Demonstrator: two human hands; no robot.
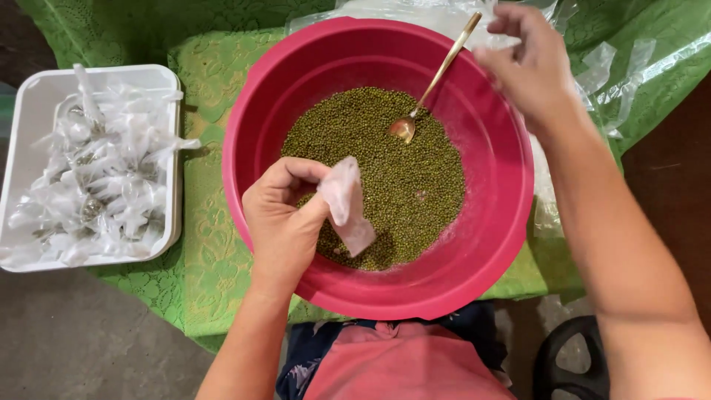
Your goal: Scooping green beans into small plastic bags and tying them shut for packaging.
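Left hand (pixel 285 222): I see it pinching 1 small empty bag (pixel 346 204) over the bowl (pixel 489 244).
Right hand (pixel 529 67): released, fingers loose near the spoon (pixel 437 78).
Beans (pixel 385 170): in bowl.
Progress: I judge many tied bags in tray (pixel 29 104); many beans left.

Even, soft daylight; faint shadows, sharp focus, slight wide-angle stretch at edges.
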